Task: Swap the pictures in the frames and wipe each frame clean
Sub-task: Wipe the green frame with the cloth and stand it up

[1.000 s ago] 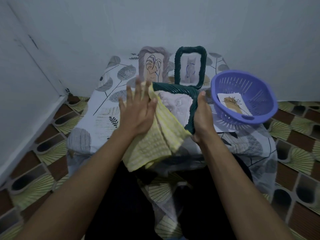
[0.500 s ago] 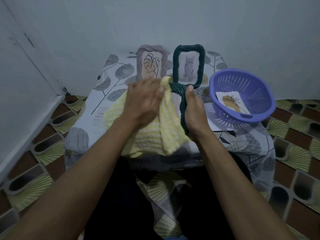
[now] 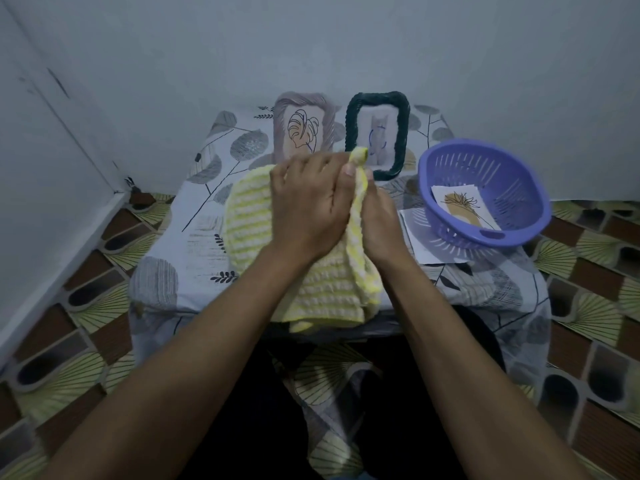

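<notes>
Left hand [image 3: 308, 209] lies over the yellow cloth [image 3: 249, 216], fingers curled onto it, thumb pinching a fold near the top; right hand [image 3: 379, 220] is pressed against the cloth's right side, fingers hidden, so I cannot tell its grip; what the cloth covers is out of sight. Mauve frame [image 3: 304, 98] with a leaf drawing and dark green frame [image 3: 377, 97] stand upright, side by side, at the back of the table [image 3: 194, 237]. Purple basket [image 3: 460, 168] to the right holds a loose picture [image 3: 464, 209]; it rests on a paper sheet [image 3: 415, 237].
</notes>
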`<act>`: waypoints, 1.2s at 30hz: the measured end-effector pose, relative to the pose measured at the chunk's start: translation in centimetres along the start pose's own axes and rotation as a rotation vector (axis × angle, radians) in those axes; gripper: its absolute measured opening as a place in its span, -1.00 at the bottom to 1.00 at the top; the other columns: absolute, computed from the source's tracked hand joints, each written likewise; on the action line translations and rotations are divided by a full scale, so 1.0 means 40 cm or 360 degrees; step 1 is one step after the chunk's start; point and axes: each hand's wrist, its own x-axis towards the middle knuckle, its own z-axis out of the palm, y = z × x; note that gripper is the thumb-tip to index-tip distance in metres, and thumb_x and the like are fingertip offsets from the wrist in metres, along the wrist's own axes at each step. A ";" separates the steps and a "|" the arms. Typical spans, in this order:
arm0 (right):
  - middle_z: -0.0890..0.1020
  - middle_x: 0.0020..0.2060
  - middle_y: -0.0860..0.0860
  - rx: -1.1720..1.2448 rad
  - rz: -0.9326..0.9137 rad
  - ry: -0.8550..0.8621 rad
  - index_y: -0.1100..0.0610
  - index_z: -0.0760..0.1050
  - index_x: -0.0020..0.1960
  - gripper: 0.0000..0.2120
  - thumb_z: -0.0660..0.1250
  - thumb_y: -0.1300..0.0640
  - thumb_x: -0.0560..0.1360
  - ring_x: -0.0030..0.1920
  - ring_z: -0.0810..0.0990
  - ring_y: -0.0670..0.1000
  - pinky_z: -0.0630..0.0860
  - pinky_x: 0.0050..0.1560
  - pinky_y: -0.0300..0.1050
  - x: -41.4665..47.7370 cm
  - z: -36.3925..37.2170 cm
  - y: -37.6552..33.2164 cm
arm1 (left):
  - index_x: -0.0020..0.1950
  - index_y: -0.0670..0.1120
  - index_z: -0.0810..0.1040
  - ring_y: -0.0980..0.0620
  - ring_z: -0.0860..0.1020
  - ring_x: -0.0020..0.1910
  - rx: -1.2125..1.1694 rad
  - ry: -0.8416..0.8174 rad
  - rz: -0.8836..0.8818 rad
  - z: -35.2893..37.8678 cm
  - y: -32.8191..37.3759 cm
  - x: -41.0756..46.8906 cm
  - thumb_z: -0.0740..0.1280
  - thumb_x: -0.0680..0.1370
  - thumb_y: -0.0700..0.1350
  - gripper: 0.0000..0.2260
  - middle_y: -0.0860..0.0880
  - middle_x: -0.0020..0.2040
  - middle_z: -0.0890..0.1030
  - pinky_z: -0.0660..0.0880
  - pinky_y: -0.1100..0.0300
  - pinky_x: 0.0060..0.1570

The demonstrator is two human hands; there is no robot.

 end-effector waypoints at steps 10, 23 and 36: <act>0.35 -0.40 -0.02 -0.0015 -0.0100 0.0057 0.11 0.33 -0.25 -0.55 0.01 -0.11 0.70 -0.37 0.35 -0.08 0.29 -0.27 -0.17 -0.029 0.004 -0.005 | 0.01 -0.23 0.58 -0.27 0.50 0.13 -0.0090 -0.0319 -0.1078 -0.004 -0.105 0.056 0.06 0.62 0.04 -0.58 -0.26 0.05 0.59 0.35 -0.06 0.15; 0.73 -0.02 0.04 0.0163 0.0091 0.0085 0.03 0.63 0.10 -0.55 0.02 -0.15 0.69 0.06 0.69 -0.01 0.56 0.21 0.09 -0.023 0.001 -0.003 | 0.48 0.09 0.35 -0.04 0.25 0.49 -0.0180 -0.0353 -0.0114 0.007 -0.018 -0.047 -0.12 0.63 0.20 -0.48 0.07 0.46 0.38 -0.07 -0.16 0.51; 0.71 -0.12 0.02 0.0118 0.0043 0.0169 0.08 0.61 -0.02 -0.55 0.03 -0.14 0.69 0.00 0.67 -0.01 0.58 0.11 -0.01 -0.030 0.006 -0.011 | 0.27 0.00 0.59 -0.15 0.42 0.30 0.0017 -0.0133 -0.0733 0.015 -0.029 0.032 0.02 0.56 0.08 -0.54 -0.07 0.24 0.59 0.18 -0.10 0.41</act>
